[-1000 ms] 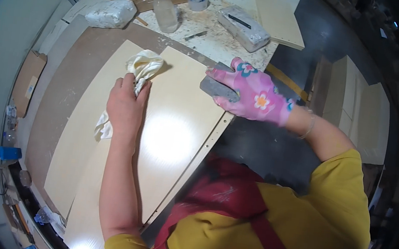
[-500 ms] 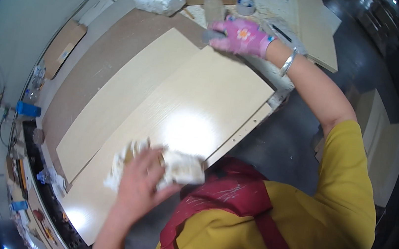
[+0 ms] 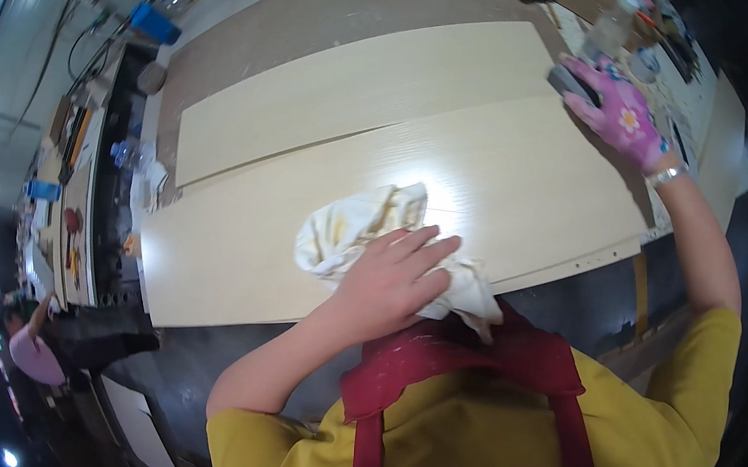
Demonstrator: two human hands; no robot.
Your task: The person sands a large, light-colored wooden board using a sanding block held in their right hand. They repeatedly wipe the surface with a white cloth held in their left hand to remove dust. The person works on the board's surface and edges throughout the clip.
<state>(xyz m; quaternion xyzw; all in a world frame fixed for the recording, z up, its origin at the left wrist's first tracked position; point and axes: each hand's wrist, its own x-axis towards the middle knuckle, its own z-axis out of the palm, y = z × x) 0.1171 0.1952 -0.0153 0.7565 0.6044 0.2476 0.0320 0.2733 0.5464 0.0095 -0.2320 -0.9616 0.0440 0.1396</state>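
Note:
My bare left hand [image 3: 395,278] lies on a crumpled white rag [image 3: 337,234] with yellow-brown stains, its fingers spread over the cloth. Under the rag is a long pale wood-grain panel [image 3: 241,254], near its front edge. A second pale panel [image 3: 337,80] lies along the far side of the first. At the right end of the panels, my right hand [image 3: 619,124], in a pink flowered glove, grips a dark grey block [image 3: 571,85] that looks like a sanding block. The block's underside is hidden.
A clear bottle [image 3: 612,25] and a roll of tape [image 3: 644,63] stand beyond my right hand. Holes line the panel's front edge [image 3: 590,260]. A blue container [image 3: 154,23] sits at the far left. Another person [image 3: 41,356] is at the lower left.
The view has swung, so the panels run more crosswise and another person shows at left. My left hand has shifted with the rag; the right still holds the grey block by the panels' end.

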